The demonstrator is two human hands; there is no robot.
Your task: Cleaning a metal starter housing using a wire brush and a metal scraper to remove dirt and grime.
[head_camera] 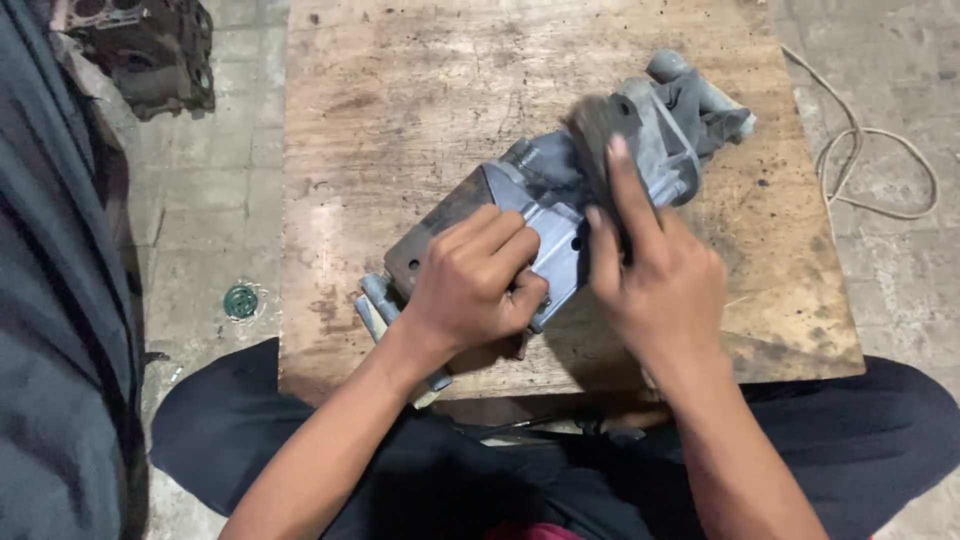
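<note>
Grey cast metal, grimy: a machine part lies on its side across a worn plywood board, long axis running from 7 o'clock to 1 o'clock. Nearest the camera, black trousers of the seated person, legs spread round the board's near edge.

Left hand at the part's 7 o'clock end, fingers curled shut over the flat dark plate there, pinning the part down. Right hand just beside it at centre, fingers pressed together, forefinger stretched out along a dark brush, which is blurred; it bears on the housing's upper face.

Handling, judged: looks heavy and rigid, no give, likely greasy so slippery on smooth faces. Best hold looks to be the flat plate end or the squared mid-body; the far end has round stubs and ribs, awkward to take hold of.

Looks: boxy pale-grey mid-body with small holes, dark plate at the near end, rounded cylinder and stub at the 1 o'clock end, bolts sticking out under the left wrist.

Farther out: green round cap on the concrete floor at 9 o'clock, rusty engine block at 11 o'clock, loose cord at 2 o'clock.
</note>
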